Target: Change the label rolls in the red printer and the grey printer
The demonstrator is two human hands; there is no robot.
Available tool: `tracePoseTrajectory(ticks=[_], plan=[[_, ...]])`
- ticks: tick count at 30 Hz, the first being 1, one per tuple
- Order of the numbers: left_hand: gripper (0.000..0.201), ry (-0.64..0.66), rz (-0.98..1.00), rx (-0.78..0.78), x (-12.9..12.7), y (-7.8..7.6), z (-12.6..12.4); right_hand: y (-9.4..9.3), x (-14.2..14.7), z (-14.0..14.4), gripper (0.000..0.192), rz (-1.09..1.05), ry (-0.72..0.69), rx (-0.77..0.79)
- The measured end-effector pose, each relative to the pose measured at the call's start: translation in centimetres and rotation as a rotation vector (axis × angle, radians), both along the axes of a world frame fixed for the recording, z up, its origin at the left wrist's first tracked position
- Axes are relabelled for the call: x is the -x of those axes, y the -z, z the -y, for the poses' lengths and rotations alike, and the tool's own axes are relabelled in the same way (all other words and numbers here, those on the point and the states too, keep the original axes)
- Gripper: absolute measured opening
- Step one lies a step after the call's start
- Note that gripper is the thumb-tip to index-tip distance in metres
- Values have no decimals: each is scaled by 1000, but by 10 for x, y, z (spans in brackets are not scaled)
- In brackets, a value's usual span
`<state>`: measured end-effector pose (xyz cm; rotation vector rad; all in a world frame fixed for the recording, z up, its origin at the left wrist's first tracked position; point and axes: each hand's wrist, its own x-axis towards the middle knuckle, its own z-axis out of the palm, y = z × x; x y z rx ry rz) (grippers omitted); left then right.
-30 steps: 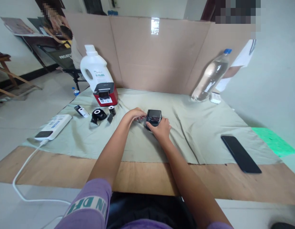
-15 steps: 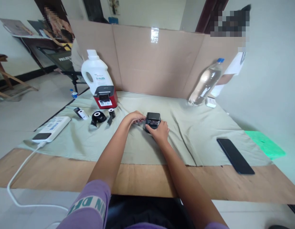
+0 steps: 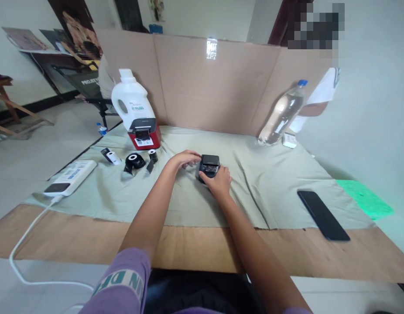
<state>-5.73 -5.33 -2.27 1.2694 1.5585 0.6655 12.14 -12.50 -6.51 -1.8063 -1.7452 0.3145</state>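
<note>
A small black label printer (image 3: 210,165) sits on the cloth in front of me, its upper part like a lid above a glossy dark front. My right hand (image 3: 219,179) grips its near right side, thumb across the front and fingers along the right. At its left is my left hand (image 3: 188,158), fingers stretched out and the fingertips at the printer's upper left edge. Whether they press on it I cannot tell. To the left lie a black roll (image 3: 134,161), a smaller dark roll (image 3: 152,155) and a white roll (image 3: 113,158).
A white jug (image 3: 131,98) stands behind a red and black box (image 3: 145,134). A white power bank (image 3: 71,176) with a cable lies left, a phone (image 3: 323,215) right. A clear bottle (image 3: 283,114) leans by the cardboard screen (image 3: 208,87). People are beyond it.
My left fingers have straightened and risen from the printer's left side to its upper left edge. My right hand stays on the printer. The person behind the screen at right has shifted slightly.
</note>
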Motion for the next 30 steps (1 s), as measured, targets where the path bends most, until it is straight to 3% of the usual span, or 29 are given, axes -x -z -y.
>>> tracePoseTrajectory(ticks=[3,7,15,19,23,30], plan=[[50,33,42,-78,2,3,0,2,0,-1,75,-7,-5,-15],[48,40,131,-171,0,9,-4,5,0,-3,75,-8,-5,-23],[42,-214,231,-450,-23,47,-25,1,0,-1,72,-22,-10,-7],[39,-276,227,-479,-24,62,-32,0,0,0,70,-24,-9,1],[34,-348,265,-457,-22,60,-34,0,0,0,71,-23,-12,-5],[36,-461,336,-293,-20,37,-24,-2,1,1,70,-12,-5,-8]])
